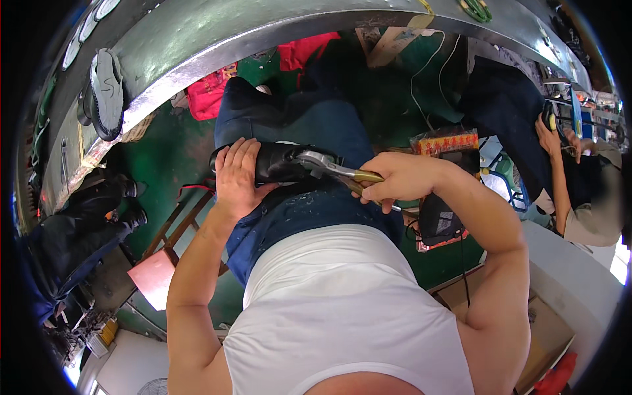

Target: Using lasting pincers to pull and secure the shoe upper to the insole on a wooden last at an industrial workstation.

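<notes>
A black shoe [280,162] lies sideways across my lap, on my blue trousers [299,207]. My left hand [238,178] is closed over its left end, fingers on top and thumb toward me. In my right hand [401,179] are metal pliers [324,162] with brass-coloured handles, gripped from the right. The broad curved head of the pliers rests against the right part of the shoe; the tips of the jaws are hard to make out against the black material.
A long metal bench [257,29] curves across the far side, with a grey-soled shoe [106,92] at its left. A wooden-framed stool [172,247] stands left. Right are a black cap-like object [440,220] and a co-worker's hand [550,138]. Red bags [212,92] lie under the bench.
</notes>
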{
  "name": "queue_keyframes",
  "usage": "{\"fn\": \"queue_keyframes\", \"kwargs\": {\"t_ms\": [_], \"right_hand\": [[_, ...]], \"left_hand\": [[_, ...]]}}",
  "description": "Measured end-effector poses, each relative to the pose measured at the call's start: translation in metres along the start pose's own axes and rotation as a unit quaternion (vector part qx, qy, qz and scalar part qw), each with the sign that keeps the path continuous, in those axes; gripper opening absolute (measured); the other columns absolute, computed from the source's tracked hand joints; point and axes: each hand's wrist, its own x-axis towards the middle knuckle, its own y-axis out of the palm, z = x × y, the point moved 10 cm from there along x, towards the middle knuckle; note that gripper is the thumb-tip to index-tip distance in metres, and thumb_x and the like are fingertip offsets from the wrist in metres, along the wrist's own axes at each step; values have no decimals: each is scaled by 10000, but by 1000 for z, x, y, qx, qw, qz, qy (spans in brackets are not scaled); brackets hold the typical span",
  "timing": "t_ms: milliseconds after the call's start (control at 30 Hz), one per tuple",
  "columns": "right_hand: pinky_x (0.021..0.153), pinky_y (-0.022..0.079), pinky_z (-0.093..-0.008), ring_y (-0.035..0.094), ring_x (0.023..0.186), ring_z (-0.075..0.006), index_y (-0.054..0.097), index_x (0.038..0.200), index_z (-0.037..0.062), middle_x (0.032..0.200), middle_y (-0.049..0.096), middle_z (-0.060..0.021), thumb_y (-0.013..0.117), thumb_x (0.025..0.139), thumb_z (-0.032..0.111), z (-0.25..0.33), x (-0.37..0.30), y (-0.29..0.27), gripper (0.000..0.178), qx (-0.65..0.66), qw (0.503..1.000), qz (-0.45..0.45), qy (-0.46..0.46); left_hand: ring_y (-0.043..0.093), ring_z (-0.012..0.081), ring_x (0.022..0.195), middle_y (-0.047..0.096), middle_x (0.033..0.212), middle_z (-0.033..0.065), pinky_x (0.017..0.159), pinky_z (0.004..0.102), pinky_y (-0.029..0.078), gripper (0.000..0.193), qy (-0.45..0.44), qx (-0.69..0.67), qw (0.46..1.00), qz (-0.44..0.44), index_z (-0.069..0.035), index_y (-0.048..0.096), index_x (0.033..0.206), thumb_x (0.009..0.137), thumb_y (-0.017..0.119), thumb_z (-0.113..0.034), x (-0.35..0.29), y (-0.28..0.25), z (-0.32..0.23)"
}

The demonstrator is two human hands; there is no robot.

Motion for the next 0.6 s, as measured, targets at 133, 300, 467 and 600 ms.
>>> {"fn": "queue_keyframes", "kwargs": {"t_ms": [133,300,467,600], "right_hand": [[680,542,-288,659,733,-138,621,1073,-27,937,656,-79,603,944,189,0,12,9,252,-6,998,51,44],[710,547,-295,666,735,-162,613,1006,-19,885,638,-77,604,941,204,18,10,9,232,-104,986,77,104],[689,498,-324,614,724,-163,610,942,-3,835,643,-66,597,937,229,32,17,21,233,-163,969,125,138],[681,485,-338,586,714,-163,606,918,7,791,640,-51,580,956,245,21,22,30,243,-133,981,90,110]], "left_hand": [[490,339,1298,549,1348,133,1091,501,321,983,3,-6,1000,-5,-41,479,1342,488,922,-239,0,-1,-3],[483,348,1298,536,1354,140,1098,516,313,990,23,3,1000,-4,-27,467,1350,497,919,-249,-1,1,-8],[473,347,1305,521,1364,151,1108,532,306,1000,37,20,999,3,-11,451,1360,511,914,-267,-2,3,-7],[489,343,1289,533,1344,153,1115,540,310,987,84,38,991,96,-9,478,1320,497,917,-329,14,6,-8]]}}
